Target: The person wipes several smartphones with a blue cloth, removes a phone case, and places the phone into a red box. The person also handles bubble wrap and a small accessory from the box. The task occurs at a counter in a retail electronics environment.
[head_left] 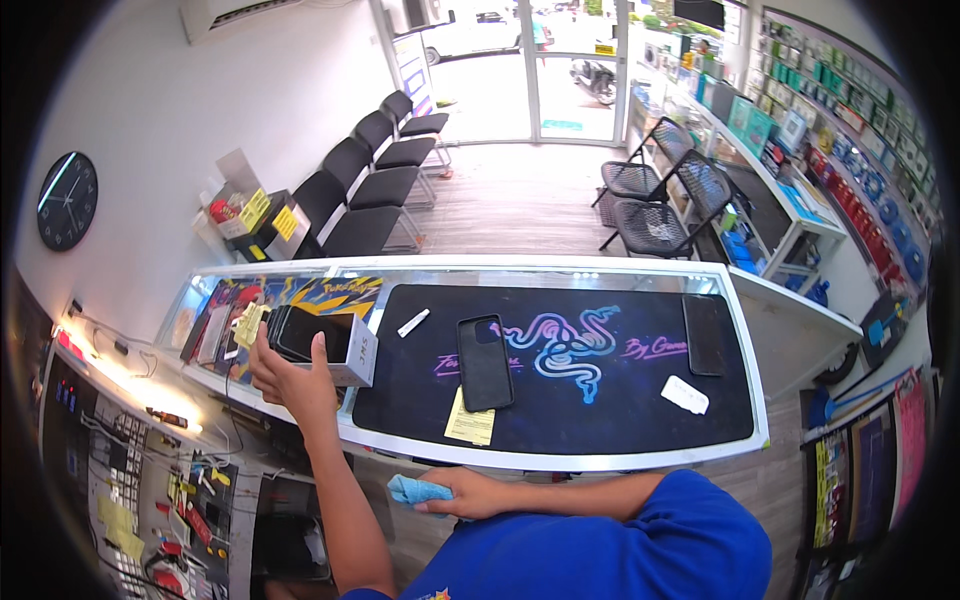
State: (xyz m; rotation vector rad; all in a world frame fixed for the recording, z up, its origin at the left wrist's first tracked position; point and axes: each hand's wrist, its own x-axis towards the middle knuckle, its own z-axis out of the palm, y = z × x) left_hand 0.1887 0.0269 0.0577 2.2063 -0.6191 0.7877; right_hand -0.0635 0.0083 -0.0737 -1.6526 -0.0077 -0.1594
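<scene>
At the left end of the counter, my left hand (300,385) reaches around the near side of a white box (355,352), its thumb up and its fingers curled at the left edge. Several dark, flat, phone-like things (297,330) stand inside the box. Yellow paper slips (250,325) stick up beside my fingertips. Low before my body, my right hand (468,494) is closed on a folded light-blue cloth (416,490). A black phone case (485,362) lies on the dark printed mat (410,425), partly over a yellow paper slip (468,420).
On the mat also lie a small white tube (413,322), a dark phone (703,335) and a white tag (684,395). The glass counter has a white frame (560,462). Cables and tools crowd the lower-left bench (190,500). Black chairs (360,225) stand beyond.
</scene>
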